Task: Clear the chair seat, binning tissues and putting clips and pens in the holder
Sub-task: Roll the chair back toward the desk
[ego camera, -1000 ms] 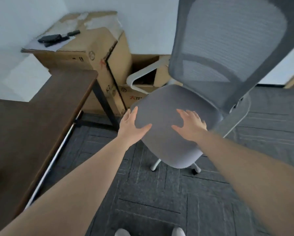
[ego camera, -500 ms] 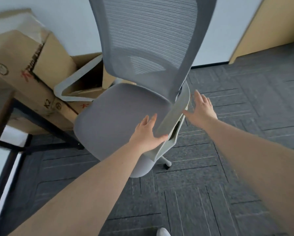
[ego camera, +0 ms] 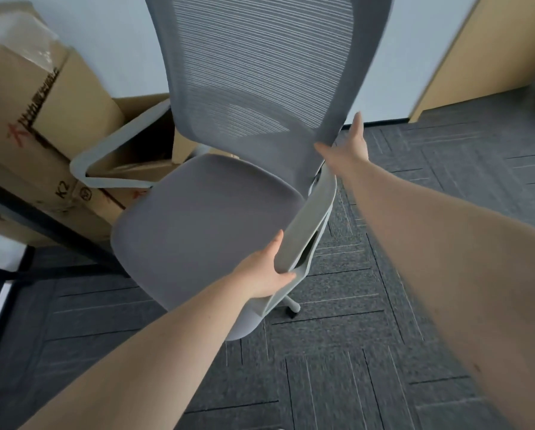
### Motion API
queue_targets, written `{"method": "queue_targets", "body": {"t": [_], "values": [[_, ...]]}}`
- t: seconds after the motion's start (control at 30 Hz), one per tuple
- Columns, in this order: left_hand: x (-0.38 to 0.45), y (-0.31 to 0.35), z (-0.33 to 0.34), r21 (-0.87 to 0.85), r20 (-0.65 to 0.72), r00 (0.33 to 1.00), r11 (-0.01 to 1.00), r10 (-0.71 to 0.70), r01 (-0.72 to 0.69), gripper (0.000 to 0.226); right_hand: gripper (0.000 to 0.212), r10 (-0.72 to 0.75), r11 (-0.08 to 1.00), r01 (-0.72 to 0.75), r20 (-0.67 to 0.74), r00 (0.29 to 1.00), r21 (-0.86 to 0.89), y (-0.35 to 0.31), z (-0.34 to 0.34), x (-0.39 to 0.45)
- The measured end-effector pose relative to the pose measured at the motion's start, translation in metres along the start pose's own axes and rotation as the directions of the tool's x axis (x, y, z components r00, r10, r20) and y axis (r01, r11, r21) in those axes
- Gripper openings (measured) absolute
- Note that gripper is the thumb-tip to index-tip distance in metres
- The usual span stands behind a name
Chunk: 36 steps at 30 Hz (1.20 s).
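Looking down from the head camera, the single view shows a grey office chair standing on dark patterned carpet (ego camera: 337, 377). Its fabric seat (ego camera: 204, 225) occupies the middle of the frame, bare grey cloth from edge to edge. The mesh backrest (ego camera: 260, 72) rises upright behind the seat and fills the upper centre.

The left hand (ego camera: 261, 274) is at the near right edge of the seat, gripping the front end of the pale armrest (ego camera: 309, 225) on that side. The fingers curl up and round the armrest's inner face, the thumb lies across its lower end, and the palm sits against the seat rim. The hand is closed on the armrest.

The right hand (ego camera: 348, 150) is further away, at the lower right edge of the backrest, above the rear end of the same armrest. The fingers are extended along the outer side of the frame and the thumb points inward across its edge. Whether it actually clasps the frame or merely touches it cannot be told; the hand is partly blurred.

Both forearms enter from the bottom of the frame, the left one crossing in front of the seat's near corner.

The opposite armrest (ego camera: 105, 169) projects to the left of the seat. Behind it stand stacked cardboard boxes (ego camera: 43, 125) against a pale wall (ego camera: 111, 41). A dark table leg (ego camera: 43, 225) crosses below the boxes.
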<state>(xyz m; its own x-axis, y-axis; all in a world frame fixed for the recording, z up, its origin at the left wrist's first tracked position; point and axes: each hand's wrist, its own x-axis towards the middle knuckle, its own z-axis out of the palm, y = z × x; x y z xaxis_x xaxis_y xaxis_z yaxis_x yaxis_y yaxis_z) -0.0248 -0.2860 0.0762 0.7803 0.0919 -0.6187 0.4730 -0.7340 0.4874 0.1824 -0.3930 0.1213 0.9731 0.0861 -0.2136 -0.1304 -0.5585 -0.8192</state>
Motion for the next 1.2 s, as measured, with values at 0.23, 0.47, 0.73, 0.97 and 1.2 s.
{"method": "queue_targets", "body": {"t": [0.23,0.47,0.73,0.97,1.2], "values": [[-0.013,-0.019,0.000,0.027,0.021,1.000,0.999,-0.022,0.022,0.083,0.063,0.023,0.992,-0.010,-0.102,0.995,0.130,-0.002,0.018,-0.015],[-0.034,-0.048,-0.003,0.081,0.034,0.998,0.996,-0.050,0.048,0.080,0.039,0.023,0.992,-0.003,-0.156,0.988,0.125,0.009,0.020,-0.051],[-0.068,-0.100,-0.003,0.150,0.027,0.999,0.988,-0.045,0.041,0.079,0.037,0.022,0.994,-0.011,-0.106,0.994,0.110,0.020,0.024,-0.126],[-0.119,-0.147,0.016,0.224,0.042,0.999,0.974,0.009,-0.018,0.079,0.039,0.044,0.994,-0.032,-0.120,0.992,0.103,0.035,0.031,-0.215],[-0.186,-0.188,0.074,0.261,0.092,0.992,0.960,0.084,-0.105,0.080,0.068,0.135,0.983,-0.108,-0.181,0.974,0.147,0.067,0.041,-0.315]]}}
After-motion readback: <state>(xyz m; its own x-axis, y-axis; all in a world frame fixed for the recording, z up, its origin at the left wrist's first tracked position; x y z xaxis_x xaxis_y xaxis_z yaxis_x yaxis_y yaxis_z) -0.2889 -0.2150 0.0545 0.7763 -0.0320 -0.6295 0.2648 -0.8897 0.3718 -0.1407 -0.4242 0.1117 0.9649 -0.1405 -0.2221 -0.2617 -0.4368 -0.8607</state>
